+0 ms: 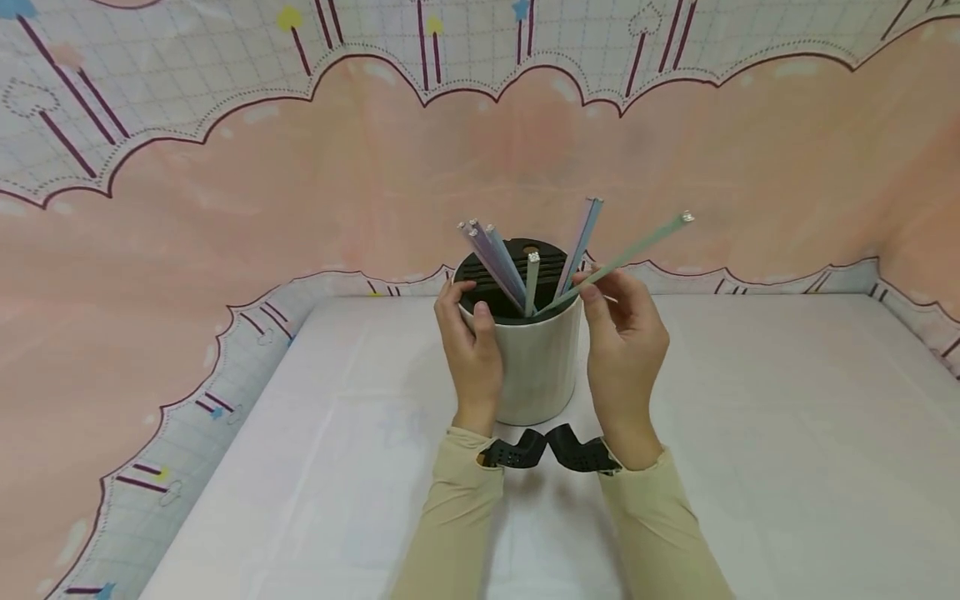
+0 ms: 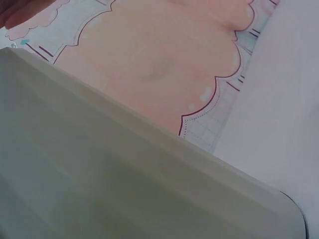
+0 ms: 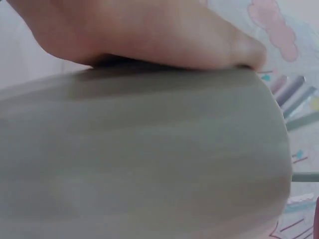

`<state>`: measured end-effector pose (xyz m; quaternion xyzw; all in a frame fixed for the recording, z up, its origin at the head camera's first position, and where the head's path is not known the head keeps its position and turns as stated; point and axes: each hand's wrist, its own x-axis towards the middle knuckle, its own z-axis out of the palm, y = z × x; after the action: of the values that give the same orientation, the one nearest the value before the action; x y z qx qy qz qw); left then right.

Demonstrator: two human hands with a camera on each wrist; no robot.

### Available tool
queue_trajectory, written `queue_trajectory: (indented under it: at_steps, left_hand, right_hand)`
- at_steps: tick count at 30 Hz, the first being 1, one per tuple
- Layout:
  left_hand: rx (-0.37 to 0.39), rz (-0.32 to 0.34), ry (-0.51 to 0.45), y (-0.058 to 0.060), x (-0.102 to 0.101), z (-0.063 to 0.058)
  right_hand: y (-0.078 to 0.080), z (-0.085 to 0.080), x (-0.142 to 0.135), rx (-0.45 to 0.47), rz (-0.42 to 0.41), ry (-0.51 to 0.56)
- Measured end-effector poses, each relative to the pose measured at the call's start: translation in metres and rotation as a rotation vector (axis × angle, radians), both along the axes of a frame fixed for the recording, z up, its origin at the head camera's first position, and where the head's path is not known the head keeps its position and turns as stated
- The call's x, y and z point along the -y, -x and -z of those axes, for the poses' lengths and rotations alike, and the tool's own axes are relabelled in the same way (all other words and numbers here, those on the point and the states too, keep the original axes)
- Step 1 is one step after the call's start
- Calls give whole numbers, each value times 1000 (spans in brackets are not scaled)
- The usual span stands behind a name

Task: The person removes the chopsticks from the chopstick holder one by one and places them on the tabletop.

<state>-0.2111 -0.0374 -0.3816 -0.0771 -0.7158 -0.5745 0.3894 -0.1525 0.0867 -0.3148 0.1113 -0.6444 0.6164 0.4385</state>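
On the left, the left hand wraps round the left side of a white pot. Its grip is fairly wide, with the thumb on the near side and a finger over the rim. The pot stands upright in the middle of the white surface, with a dark green lid on top. Purple and blue sticks lean left. Next, a short pale green stick stands nearly straight. Then something slim, pink and blue, leans right; I can't tell if it is one stick or two. Last, a long green stick tips far over to the right. The right hand pinches it by the rim, so that grip is almost closed.

Only the head view shows the lid's top. The left wrist view shows the pot's wall and bottom edge up close. The right wrist view shows a dark gap under part of the left hand, while its tip touches the wall near the rim.

The surface's left edge slants away, well apart from the pot. There is lots of white surface left and right of the arms. The far edge runs behind the pot, by a peach cloth. On the near side, two black wrist pieces sit just beside each other.
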Motion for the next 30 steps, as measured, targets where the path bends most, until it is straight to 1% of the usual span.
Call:
queue_trajectory:
  at_steps: [2, 5, 9, 11, 14, 16, 18, 19, 22, 23, 27, 30]
  left_hand:
    - [-5, -2, -13, -1, -1, -1]
    - [-7, -1, -30, -2, -1, -1]
    - [-11, -17, -25, -3, -1, 0]
    - [-29, -16, -18, -1, 0, 2]
    - [-56, 8, -12, 3, 1, 4]
    - [-65, 20, -8, 5, 0, 4]
    - [-66, 16, -7, 6, 0, 3]
    - [-67, 11, -8, 6, -1, 2]
    - [-62, -2, -13, 6, -1, 2]
    - [-60, -5, -14, 6, -1, 2]
    - [-43, -4, -10, 5, -1, 2]
    - [-30, 6, -9, 5, -2, 4]
  right_hand:
    - [-1, -2, -3, -12, 2, 53]
    - [0, -1, -11, -43, -53, 159]
    - [9, 6, -28, -96, -167, 347]
    - [14, 10, -37, -125, -203, 429]
    - [21, 14, -51, -172, -242, 540]
    - [23, 15, -59, -187, -256, 570]
    - [25, 16, -65, -172, -291, 604]
    - [25, 17, -67, -152, -306, 607]
    - [27, 20, -71, -34, -304, 532]
    - [28, 23, -72, 16, -299, 496]
    - [36, 37, -74, 206, -241, 292]
    - [42, 48, -77, 316, -237, 208]
